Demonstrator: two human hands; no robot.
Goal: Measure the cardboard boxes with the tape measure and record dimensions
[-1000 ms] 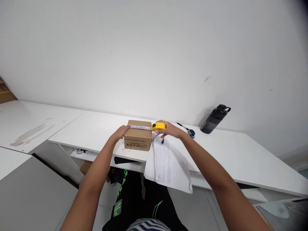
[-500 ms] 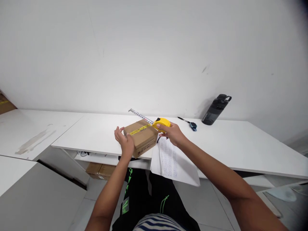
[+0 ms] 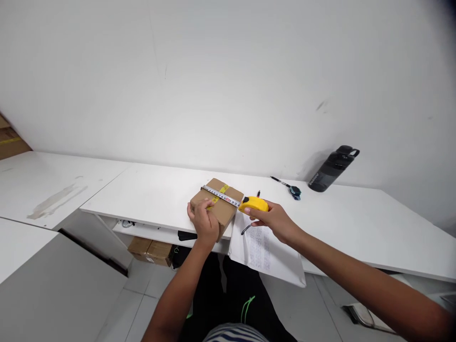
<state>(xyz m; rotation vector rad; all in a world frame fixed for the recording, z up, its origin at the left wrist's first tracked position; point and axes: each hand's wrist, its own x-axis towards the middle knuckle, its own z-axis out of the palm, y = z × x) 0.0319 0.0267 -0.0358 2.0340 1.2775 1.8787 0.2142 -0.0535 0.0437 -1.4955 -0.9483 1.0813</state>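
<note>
A small cardboard box [image 3: 224, 216] with a strip of yellow tape lies near the front edge of the white desk. My left hand [image 3: 204, 221] grips its near left side, with fingers bent over the top. The yellow tape measure [image 3: 255, 204] is held in my right hand [image 3: 276, 219], just off the box's right side. From it the printed metal blade [image 3: 215, 193] runs across the top of the box, its hooked end at the left edge. Below the right hand lies a sheaf of paper with handwriting [image 3: 260, 249], partly hanging over the desk edge. A black cord hangs by that hand.
A dark water bottle [image 3: 329, 171] stands at the back right of the desk [image 3: 374, 223]. Left of it lie a pen [image 3: 280, 181] and a small dark blue object [image 3: 295, 192]. Brown boxes [image 3: 151, 251] sit under the desk, and more cardboard [image 3: 12, 137] is at far left.
The blade, which was raised beyond the box's back edge, now lies across its top. My right hand came down toward me with the tape measure. My left hand shifted from the box's left side onto its top.
</note>
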